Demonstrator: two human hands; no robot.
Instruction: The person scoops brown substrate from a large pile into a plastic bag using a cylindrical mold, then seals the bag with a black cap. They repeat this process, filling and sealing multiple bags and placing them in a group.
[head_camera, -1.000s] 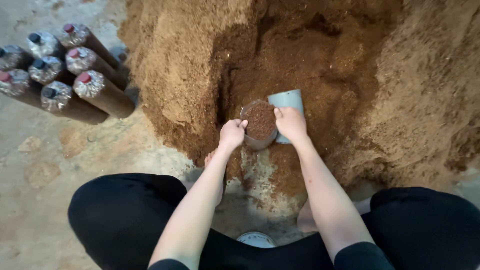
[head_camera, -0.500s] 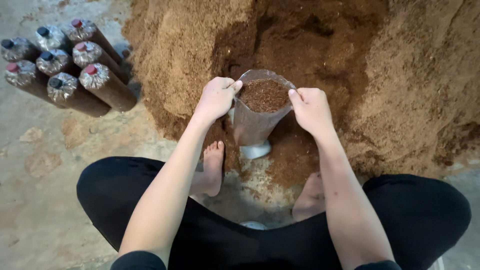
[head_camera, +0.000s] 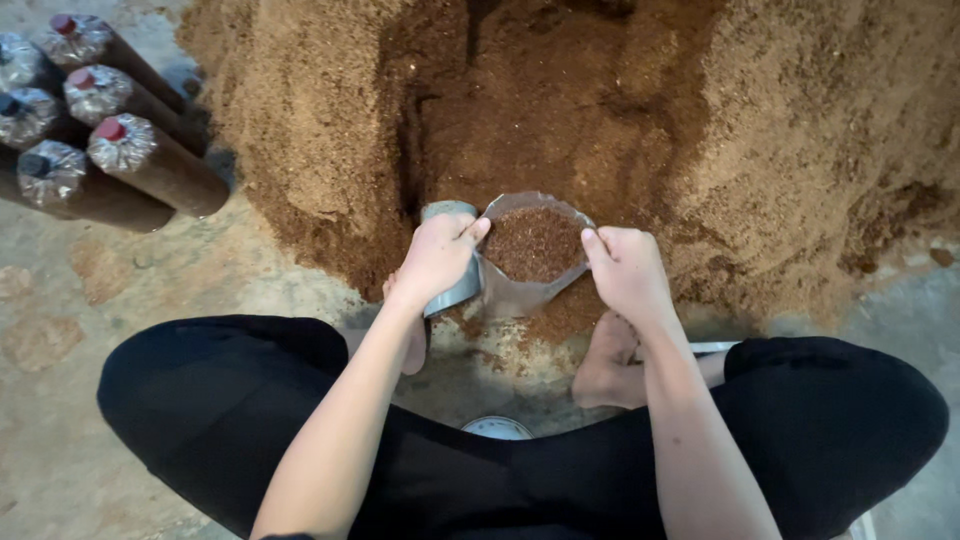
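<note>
A clear plastic bag (head_camera: 535, 250) filled with dark brown sawdust stands upright on the floor between my feet. My left hand (head_camera: 435, 255) pinches the bag's left rim and also grips a grey cylindrical scoop (head_camera: 452, 285) against it. My right hand (head_camera: 628, 270) pinches the bag's right rim. Both hands hold the mouth of the bag open. Right behind the bag rises a big heap of brown sawdust (head_camera: 600, 110) with a darker hollow dug into it.
Several filled, capped sawdust bags (head_camera: 130, 160) lie stacked at the upper left on the concrete floor (head_camera: 60, 300). My legs in black trousers (head_camera: 220, 400) are spread to both sides, bare feet (head_camera: 605, 360) by the bag. A white round object (head_camera: 497, 428) lies between my legs.
The grey scoop has gone from my right hand to my left hand. Both hands took the bag by its rim, lifted it, then set it lower again.
</note>
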